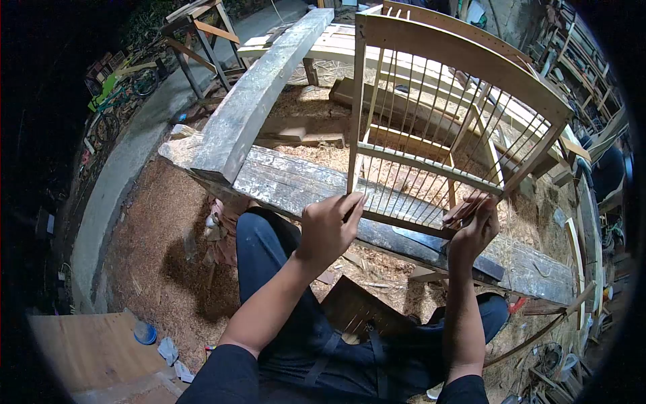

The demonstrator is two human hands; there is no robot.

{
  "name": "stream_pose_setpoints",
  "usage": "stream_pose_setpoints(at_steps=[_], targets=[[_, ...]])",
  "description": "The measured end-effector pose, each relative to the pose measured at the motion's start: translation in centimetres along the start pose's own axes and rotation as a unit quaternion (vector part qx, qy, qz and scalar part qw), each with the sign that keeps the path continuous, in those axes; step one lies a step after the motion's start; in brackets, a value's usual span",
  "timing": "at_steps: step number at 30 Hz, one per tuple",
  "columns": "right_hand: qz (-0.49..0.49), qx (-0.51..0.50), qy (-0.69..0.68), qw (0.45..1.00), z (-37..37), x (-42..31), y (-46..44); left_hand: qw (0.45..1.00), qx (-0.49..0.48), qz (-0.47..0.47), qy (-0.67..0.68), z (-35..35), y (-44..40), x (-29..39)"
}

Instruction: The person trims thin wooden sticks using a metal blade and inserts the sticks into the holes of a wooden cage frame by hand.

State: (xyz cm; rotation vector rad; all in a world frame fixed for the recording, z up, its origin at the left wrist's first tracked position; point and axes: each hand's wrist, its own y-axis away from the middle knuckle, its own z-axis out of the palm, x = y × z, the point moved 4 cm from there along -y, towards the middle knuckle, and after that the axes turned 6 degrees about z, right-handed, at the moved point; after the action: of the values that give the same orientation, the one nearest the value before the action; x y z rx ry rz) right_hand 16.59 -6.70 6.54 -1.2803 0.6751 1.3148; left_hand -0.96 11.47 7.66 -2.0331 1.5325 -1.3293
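Note:
A wooden birdcage (pixel 464 168) with thin upright bars stands tilted over the weathered plank bench (pixel 289 182) in front of me. My left hand (pixel 330 223) is closed in a pinch at the cage's lower left corner. At the lower right, my right hand (pixel 474 225) has its fingers bent against the bottom rail and the ends of the bars; part of its grip is hidden. Below the right hand, a dark flat piece (pixel 481 268) lies on the bench, partly covered by the cage and the hand.
A thick timber beam (pixel 262 94) lies across the bench at the left. Wood shavings (pixel 161 236) cover the ground. A wooden sawhorse (pixel 202 47) stands at the back left. A plywood sheet (pixel 87 343) and a blue lid (pixel 145 332) are at the lower left.

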Motion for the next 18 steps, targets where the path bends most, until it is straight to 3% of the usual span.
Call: stream_pose_setpoints(at_steps=[10,18], targets=[[0.000,0.011,0.022,1.000,0.2,-0.1,-0.1,0.999,-0.028,-0.023,-0.011,1.3,1.6,-1.2],[0.005,0.014,0.006,1.000,0.1,0.1,-0.2,0.999,0.004,-0.052,-0.001,1.4,1.7,-0.9]])
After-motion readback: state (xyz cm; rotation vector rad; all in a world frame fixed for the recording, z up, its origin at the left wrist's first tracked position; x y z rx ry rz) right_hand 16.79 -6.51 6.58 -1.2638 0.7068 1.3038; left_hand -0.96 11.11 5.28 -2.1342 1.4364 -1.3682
